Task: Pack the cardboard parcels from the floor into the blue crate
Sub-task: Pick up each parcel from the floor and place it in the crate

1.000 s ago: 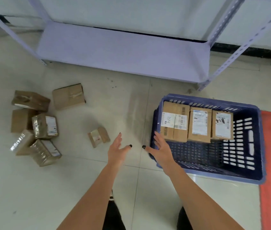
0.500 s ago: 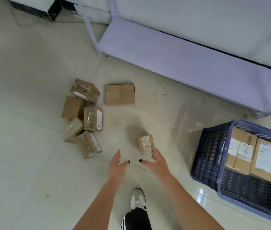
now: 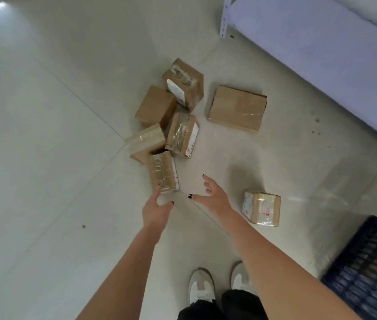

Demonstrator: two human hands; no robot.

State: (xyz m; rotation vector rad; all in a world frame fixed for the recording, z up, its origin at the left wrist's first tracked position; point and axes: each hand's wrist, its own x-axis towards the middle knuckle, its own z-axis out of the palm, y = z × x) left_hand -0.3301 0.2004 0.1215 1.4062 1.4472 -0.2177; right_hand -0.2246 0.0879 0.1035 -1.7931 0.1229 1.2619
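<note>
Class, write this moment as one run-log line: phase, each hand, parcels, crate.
phase: reaching | left hand: open, at nearest taped parcel | right hand: open, empty | parcels: seven on floor | blue crate: lower right

Seven cardboard parcels lie on the floor: five bunched in a cluster (image 3: 163,125), one flat parcel (image 3: 237,108) apart to their right, and one small parcel (image 3: 262,209) nearer the person. One blue crate (image 3: 369,266) shows at the lower right edge, and one shelf unit (image 3: 316,45) at the upper right. Two hands, left (image 3: 156,210) and right (image 3: 213,197), and two white shoes (image 3: 200,285) are in view.
</note>
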